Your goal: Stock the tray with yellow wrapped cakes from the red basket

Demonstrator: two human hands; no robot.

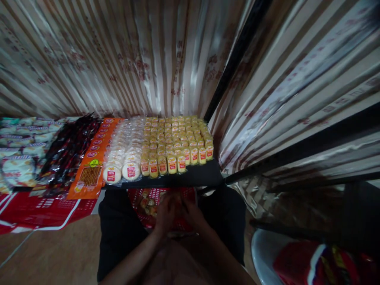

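Observation:
Both of my hands are low over a red plastic basket [139,194] between my knees, close together in dim light. My left hand [166,209] has its fingers bent inward. Facing it, my right hand [191,211] also curls its fingers toward the middle. A dim brownish shape shows between the fingertips, too dark to name. Left of my hands, several small wrapped snacks [150,206] lie in the basket. Just beyond, rows of yellow wrapped cakes [178,146] stand on a black shelf [178,180].
Left of the cakes are round white wrapped crackers [131,170], an orange snack packet [89,174], dark wrapped packets [65,154] and white packets [19,170]. Striped curtains [166,55] hang behind, with a dark frame post [228,67]. A pale basin [261,253] holds a red package [293,261] at lower right.

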